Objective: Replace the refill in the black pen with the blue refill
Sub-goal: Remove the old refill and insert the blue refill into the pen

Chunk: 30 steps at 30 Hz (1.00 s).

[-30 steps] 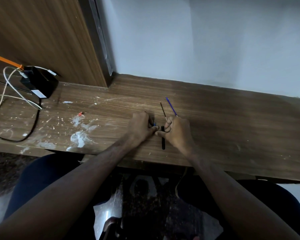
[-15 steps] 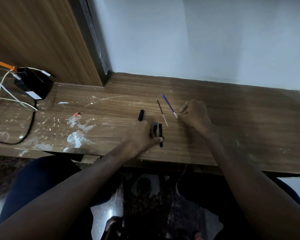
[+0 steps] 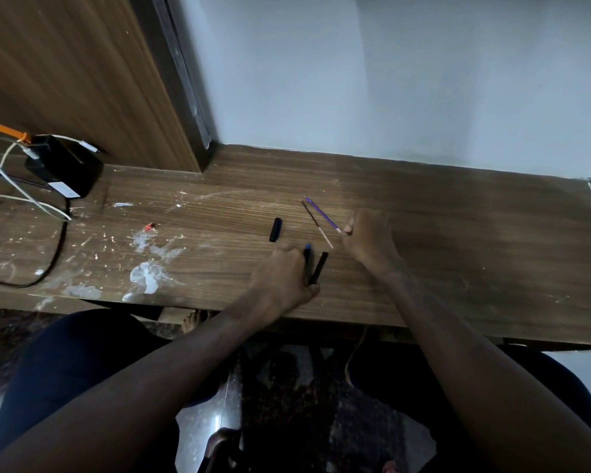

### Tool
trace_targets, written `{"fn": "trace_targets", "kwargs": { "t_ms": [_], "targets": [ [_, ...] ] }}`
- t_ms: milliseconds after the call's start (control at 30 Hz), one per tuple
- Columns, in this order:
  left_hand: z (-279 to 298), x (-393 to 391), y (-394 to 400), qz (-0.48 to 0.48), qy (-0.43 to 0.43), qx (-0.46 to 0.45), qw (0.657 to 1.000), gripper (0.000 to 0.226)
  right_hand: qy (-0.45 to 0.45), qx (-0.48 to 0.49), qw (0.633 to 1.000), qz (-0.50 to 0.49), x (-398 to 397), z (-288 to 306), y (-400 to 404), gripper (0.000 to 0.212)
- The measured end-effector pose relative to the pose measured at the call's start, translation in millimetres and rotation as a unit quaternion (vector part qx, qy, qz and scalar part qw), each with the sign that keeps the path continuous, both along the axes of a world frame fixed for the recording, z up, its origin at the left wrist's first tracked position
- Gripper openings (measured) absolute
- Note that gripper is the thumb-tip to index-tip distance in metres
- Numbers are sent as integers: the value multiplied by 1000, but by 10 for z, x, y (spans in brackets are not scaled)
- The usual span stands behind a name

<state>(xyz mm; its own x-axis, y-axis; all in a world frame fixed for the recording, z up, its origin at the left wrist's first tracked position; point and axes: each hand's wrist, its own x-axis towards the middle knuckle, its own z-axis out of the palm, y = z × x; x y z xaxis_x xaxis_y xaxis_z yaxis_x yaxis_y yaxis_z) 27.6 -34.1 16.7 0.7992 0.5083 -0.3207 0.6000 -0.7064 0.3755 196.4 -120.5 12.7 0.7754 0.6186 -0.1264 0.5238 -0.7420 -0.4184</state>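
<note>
The blue refill [image 3: 322, 215] lies on the wooden desk [image 3: 458, 233], and my right hand [image 3: 367, 238] pinches its near tip. Just left of it lies a thin dark refill [image 3: 316, 222] with a pale tip. My left hand [image 3: 280, 281] rests near the desk's front edge, fingers closed on a black pen piece with a blue end [image 3: 307, 259]. A second black pen barrel piece [image 3: 319, 266] lies touching my left fingertip. A black pen cap [image 3: 275, 229] lies apart, farther back and to the left.
A black box [image 3: 65, 167] with white cables [image 3: 11, 196] and an orange strap sits at the far left. White paint splotches [image 3: 147, 271] and a small red bit [image 3: 150, 227] mark the desk. A wooden panel and a wall stand behind.
My hands came apart. My right hand moved back and right to the blue refill's tip. My left hand stayed near the front edge with the pen pieces; the cap now lies exposed.
</note>
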Motion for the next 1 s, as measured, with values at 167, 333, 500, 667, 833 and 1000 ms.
{"fn": "trace_targets", "kwargs": {
  "t_ms": [167, 333, 500, 667, 833, 1000],
  "targets": [
    [-12, -111, 87, -12, 13, 5, 1000, 51, 28, -85, 996, -1, 96, 96, -14, 24],
    [-10, -85, 16, -3, 2, 26, 1000, 49, -10, -4, 1000, 19, -24, 91, 23, 21],
    [-33, -56, -67, -12, -5, 42, 999, 44, -32, -33, 999, 29, -44, 84, 37, 18],
    [18, -59, 14, -27, -9, 39, 999, 40, -8, -69, 997, 37, -102, 76, 19, 18],
    [161, -37, 326, -8, -98, 3, 995, 20, 39, -59, 996, 46, -65, 163, 72, 27],
    [194, -3, 562, 30, -180, -44, 982, 28, 238, 142, 960, -38, -81, 248, 107, 10]
  ]
}}
